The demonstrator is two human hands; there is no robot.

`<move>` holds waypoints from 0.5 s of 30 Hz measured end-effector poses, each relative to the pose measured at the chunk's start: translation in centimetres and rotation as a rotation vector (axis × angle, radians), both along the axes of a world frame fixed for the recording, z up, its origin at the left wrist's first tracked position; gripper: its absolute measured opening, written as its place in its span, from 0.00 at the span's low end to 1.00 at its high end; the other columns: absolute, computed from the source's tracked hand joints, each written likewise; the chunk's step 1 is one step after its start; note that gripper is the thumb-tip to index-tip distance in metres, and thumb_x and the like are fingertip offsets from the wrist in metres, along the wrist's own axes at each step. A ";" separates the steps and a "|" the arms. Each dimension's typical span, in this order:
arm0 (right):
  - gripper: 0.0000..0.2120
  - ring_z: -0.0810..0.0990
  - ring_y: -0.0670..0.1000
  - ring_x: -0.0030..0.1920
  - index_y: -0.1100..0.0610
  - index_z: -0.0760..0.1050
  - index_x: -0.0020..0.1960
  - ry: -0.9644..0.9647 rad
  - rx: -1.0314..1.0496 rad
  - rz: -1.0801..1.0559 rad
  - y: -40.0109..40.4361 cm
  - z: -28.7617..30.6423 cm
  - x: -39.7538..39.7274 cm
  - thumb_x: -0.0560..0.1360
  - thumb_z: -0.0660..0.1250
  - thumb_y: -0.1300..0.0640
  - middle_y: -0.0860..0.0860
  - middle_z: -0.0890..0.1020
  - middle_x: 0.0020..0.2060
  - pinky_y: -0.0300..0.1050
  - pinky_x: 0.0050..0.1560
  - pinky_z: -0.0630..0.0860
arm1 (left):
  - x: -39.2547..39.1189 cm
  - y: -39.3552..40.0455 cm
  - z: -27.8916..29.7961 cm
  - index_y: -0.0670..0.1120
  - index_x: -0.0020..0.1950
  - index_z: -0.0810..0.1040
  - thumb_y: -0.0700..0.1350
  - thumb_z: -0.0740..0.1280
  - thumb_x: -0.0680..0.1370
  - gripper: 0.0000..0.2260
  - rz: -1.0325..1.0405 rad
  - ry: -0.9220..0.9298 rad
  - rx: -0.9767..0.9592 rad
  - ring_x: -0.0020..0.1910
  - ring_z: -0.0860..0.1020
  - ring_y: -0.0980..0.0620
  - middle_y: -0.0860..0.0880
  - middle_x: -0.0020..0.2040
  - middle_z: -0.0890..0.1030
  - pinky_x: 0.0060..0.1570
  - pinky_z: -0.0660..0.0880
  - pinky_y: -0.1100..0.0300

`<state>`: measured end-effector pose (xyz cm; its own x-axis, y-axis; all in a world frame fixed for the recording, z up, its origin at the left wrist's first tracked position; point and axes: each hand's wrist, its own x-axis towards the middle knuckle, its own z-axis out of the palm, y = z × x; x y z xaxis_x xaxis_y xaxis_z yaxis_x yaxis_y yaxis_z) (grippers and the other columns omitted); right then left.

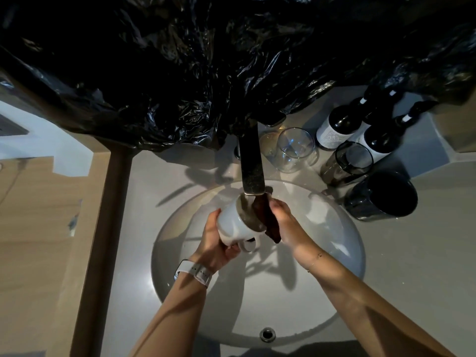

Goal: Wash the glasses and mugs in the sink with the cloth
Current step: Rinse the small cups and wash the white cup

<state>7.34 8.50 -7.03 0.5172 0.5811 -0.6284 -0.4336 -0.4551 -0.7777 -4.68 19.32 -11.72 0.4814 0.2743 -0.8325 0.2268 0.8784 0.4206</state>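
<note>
Under the faucet (252, 161), the left hand (215, 239) has its grip curled round the white mug (235, 226), tipped with its mouth toward the right hand (283, 222), which pinches the dark cloth (266, 219) against the rim, nearer for wiping inside.

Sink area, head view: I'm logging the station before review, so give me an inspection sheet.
Surface: pale counter around a round white sink.
Job's things: white mug tilted under the faucet; dark cloth at its rim.
Clutter: clear glass, smoked glass, black cup, dark bottles.
Grippers: left hand grips the mug; right hand holds the cloth.
Cables: nothing seen.
Surroundings: black plastic sheet above.
</note>
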 end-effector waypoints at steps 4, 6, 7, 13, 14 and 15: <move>0.20 0.79 0.53 0.51 0.56 0.72 0.66 -0.233 0.019 0.111 -0.5 -0.6 1.4 0.75 0.70 0.62 0.55 0.76 0.56 0.43 0.51 0.77 | 0.0 0.2 -0.3 0.42 0.46 0.75 0.62 0.54 0.78 0.24 -0.021 -0.036 -0.012 0.19 0.67 0.50 0.44 0.30 0.71 0.16 0.62 0.68; 0.22 0.80 0.52 0.43 0.55 0.73 0.62 -0.182 0.014 0.100 0.1 -0.5 2.2 0.70 0.75 0.62 0.55 0.79 0.52 0.42 0.42 0.78 | 0.2 0.4 -0.3 0.41 0.49 0.76 0.62 0.55 0.78 0.25 -0.023 -0.067 -0.021 0.19 0.67 0.50 0.41 0.32 0.71 0.16 0.62 0.68; 0.22 0.81 0.51 0.42 0.56 0.73 0.61 -0.154 -0.019 0.134 0.5 -0.3 2.6 0.70 0.76 0.62 0.54 0.79 0.50 0.42 0.40 0.79 | 0.2 0.5 -0.4 0.40 0.50 0.75 0.62 0.54 0.79 0.26 -0.030 -0.082 -0.021 0.19 0.67 0.50 0.41 0.33 0.71 0.15 0.62 0.68; 0.07 0.80 0.45 0.27 0.53 0.78 0.40 -0.274 -0.131 0.580 2.7 0.9 3.8 0.69 0.77 0.57 0.45 0.82 0.26 0.38 0.30 0.75 | -0.5 1.5 -0.8 0.39 0.41 0.74 0.60 0.51 0.80 0.27 -0.162 -0.149 0.005 0.14 0.63 0.51 0.43 0.21 0.70 0.17 0.56 0.69; 0.08 0.81 0.43 0.32 0.52 0.79 0.41 -0.396 -0.128 0.612 3.1 1.1 3.9 0.68 0.78 0.56 0.44 0.83 0.30 0.36 0.35 0.76 | -0.5 1.6 -0.9 0.39 0.40 0.74 0.61 0.52 0.78 0.26 -0.195 -0.160 0.008 0.14 0.64 0.51 0.42 0.21 0.69 0.17 0.57 0.69; 0.09 0.81 0.44 0.39 0.53 0.80 0.44 -0.554 -0.133 0.652 3.7 1.3 3.9 0.67 0.78 0.54 0.44 0.83 0.37 0.37 0.42 0.75 | -0.7 1.6 -0.9 0.38 0.39 0.74 0.61 0.54 0.75 0.26 -0.230 -0.162 0.010 0.15 0.64 0.51 0.42 0.22 0.70 0.18 0.58 0.69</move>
